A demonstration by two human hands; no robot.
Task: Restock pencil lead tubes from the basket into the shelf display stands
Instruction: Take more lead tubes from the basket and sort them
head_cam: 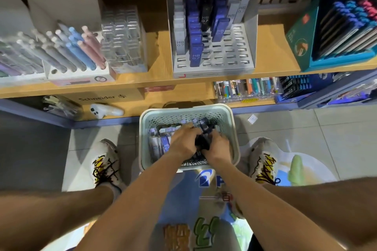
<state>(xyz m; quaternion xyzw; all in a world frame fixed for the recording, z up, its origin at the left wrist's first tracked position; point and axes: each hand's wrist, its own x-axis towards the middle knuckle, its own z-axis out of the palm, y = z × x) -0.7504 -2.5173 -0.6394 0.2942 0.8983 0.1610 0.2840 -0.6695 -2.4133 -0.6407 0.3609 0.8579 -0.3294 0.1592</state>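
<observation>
Shelf [159, 75]: a wooden board that carries the display boxes along its front edge.
Display stand [224, 55]: a grey slotted tray near the middle of the shelf. Its back left corner is filled with upright tubes; most front and right slots look empty.
Basket [232, 128]: pale green, perforated walls, standing on the floor just under the shelf, between the two shoes.
Lead tubes [158, 144]: many lie loose along the left wall of the basket, flat and overlapping; a dark bunch is up between the hands.
Left hand [183, 140]: fingers curled over the dark bunch of tubes, at the middle of the basket.
Right hand [219, 145]: curled on the same bunch from the other side, close to the left hand.
Handling: the tubes seem light, stiff and smooth plastic, so a bundle may slide apart. I would pinch each by its long flat sides, near the middle, and push it end-first into a slot.
</observation>
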